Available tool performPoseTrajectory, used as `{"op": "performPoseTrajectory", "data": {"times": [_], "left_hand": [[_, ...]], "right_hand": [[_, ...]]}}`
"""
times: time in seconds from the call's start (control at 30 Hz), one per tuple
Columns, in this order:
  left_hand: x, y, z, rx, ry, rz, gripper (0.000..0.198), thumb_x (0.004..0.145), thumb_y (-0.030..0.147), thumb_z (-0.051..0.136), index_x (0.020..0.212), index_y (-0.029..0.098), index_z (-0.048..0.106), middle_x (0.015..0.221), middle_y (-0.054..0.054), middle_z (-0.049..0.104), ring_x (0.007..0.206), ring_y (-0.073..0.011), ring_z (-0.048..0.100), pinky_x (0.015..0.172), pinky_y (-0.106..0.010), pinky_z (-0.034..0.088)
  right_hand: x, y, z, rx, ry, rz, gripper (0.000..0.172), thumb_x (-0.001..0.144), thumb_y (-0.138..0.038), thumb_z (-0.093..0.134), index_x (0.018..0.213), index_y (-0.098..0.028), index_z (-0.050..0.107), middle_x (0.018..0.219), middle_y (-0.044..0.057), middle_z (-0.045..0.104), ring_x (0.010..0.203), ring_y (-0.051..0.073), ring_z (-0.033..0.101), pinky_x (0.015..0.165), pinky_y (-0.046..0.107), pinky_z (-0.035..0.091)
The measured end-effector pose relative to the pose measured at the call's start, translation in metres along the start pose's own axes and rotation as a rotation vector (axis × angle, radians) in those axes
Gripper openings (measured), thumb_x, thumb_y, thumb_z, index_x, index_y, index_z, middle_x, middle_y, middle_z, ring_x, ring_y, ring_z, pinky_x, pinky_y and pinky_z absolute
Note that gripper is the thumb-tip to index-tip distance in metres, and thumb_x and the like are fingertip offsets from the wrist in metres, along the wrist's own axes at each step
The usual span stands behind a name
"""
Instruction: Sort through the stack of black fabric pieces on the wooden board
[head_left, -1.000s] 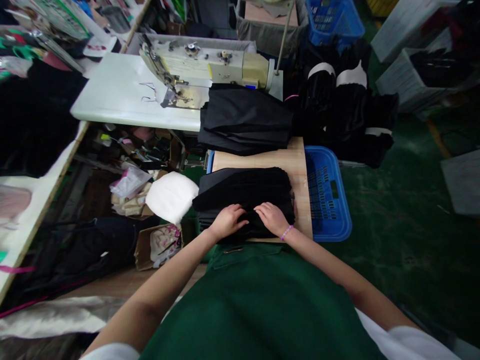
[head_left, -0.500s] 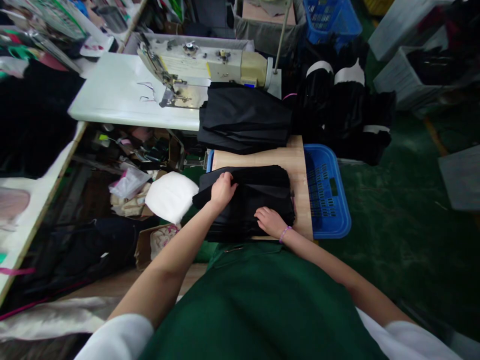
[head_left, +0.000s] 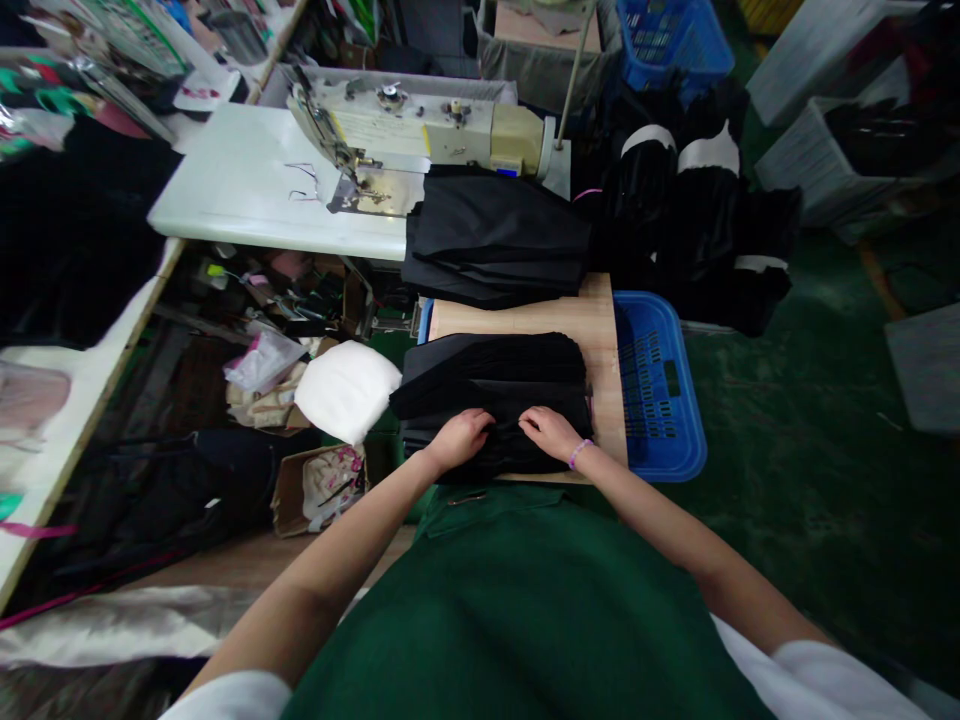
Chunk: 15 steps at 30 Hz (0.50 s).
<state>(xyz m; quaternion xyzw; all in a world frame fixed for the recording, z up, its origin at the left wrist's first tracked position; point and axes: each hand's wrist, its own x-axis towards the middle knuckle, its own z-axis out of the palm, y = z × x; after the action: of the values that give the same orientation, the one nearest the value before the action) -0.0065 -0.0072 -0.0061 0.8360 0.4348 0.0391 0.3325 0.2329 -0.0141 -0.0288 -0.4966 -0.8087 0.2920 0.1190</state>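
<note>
A stack of folded black fabric pieces (head_left: 495, 385) lies on a small wooden board (head_left: 596, 320) right in front of me. My left hand (head_left: 461, 438) rests on the near edge of the stack, fingers curled into the cloth. My right hand (head_left: 551, 432), with a pink bead bracelet at the wrist, lies beside it on the same edge, fingers bent and pinching the fabric. The two hands are almost touching. I wear a green apron (head_left: 517, 610).
A second black fabric pile (head_left: 495, 235) sits beyond the board beside a cream sewing machine (head_left: 420, 125) on a white table (head_left: 240, 185). A blue crate (head_left: 660, 385) stands right of the board. White cloth (head_left: 345, 390) and clutter lie to the left, black bundles (head_left: 690, 220) behind.
My left hand, which had reached to the far left part of the stack half a second ago, has come back to the near edge beside my right hand.
</note>
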Motion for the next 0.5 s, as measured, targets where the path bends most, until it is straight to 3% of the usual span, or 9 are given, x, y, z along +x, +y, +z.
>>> {"op": "performPoseTrajectory", "data": {"times": [0.1, 0.2, 0.3, 0.37, 0.5], "left_hand": [[0.003, -0.001, -0.001, -0.027, 0.012, -0.018, 0.031, 0.089, 0.008, 0.048, 0.116, 0.015, 0.06, 0.112, -0.009, 0.065, 0.106, -0.0202, 0.062, 0.096, -0.034, 0.051], [0.007, 0.003, -0.003, 0.012, -0.007, -0.018, 0.033, 0.086, 0.007, 0.052, 0.116, 0.016, 0.061, 0.113, -0.01, 0.064, 0.107, -0.0226, 0.062, 0.094, -0.035, 0.052], [0.013, 0.006, -0.004, 0.046, -0.006, -0.056, 0.022, 0.088, 0.014, 0.058, 0.11, 0.016, 0.062, 0.103, -0.01, 0.066, 0.098, -0.0236, 0.064, 0.087, -0.034, 0.053], [0.017, 0.007, -0.006, 0.04, 0.026, -0.112, 0.018, 0.095, 0.022, 0.051, 0.108, 0.015, 0.061, 0.095, -0.011, 0.067, 0.089, -0.0233, 0.066, 0.08, -0.033, 0.053], [0.02, 0.006, -0.012, 0.006, 0.056, -0.158, 0.022, 0.1, 0.027, 0.042, 0.105, 0.015, 0.06, 0.094, -0.009, 0.068, 0.085, -0.0217, 0.066, 0.077, -0.03, 0.051]], "right_hand": [[0.001, -0.001, -0.003, 0.027, 0.023, 0.012, 0.012, 0.095, -0.017, 0.055, 0.092, -0.018, 0.066, 0.093, 0.004, 0.071, 0.088, 0.016, 0.066, 0.082, 0.028, 0.051], [0.001, -0.005, -0.006, 0.03, 0.05, 0.007, 0.013, 0.096, -0.017, 0.054, 0.094, -0.019, 0.066, 0.094, 0.003, 0.071, 0.088, 0.015, 0.066, 0.082, 0.028, 0.051], [-0.003, -0.016, -0.011, -0.012, 0.105, 0.01, 0.015, 0.098, -0.02, 0.051, 0.1, -0.017, 0.065, 0.099, 0.008, 0.069, 0.094, 0.02, 0.064, 0.087, 0.034, 0.049], [-0.009, -0.024, -0.014, -0.053, 0.137, -0.003, 0.019, 0.099, -0.024, 0.049, 0.107, -0.015, 0.064, 0.107, 0.012, 0.066, 0.104, 0.024, 0.059, 0.095, 0.042, 0.044], [-0.019, -0.033, -0.012, -0.083, 0.057, -0.118, 0.015, 0.093, -0.028, 0.059, 0.102, -0.018, 0.065, 0.107, 0.01, 0.065, 0.104, 0.025, 0.056, 0.095, 0.042, 0.042]]}}
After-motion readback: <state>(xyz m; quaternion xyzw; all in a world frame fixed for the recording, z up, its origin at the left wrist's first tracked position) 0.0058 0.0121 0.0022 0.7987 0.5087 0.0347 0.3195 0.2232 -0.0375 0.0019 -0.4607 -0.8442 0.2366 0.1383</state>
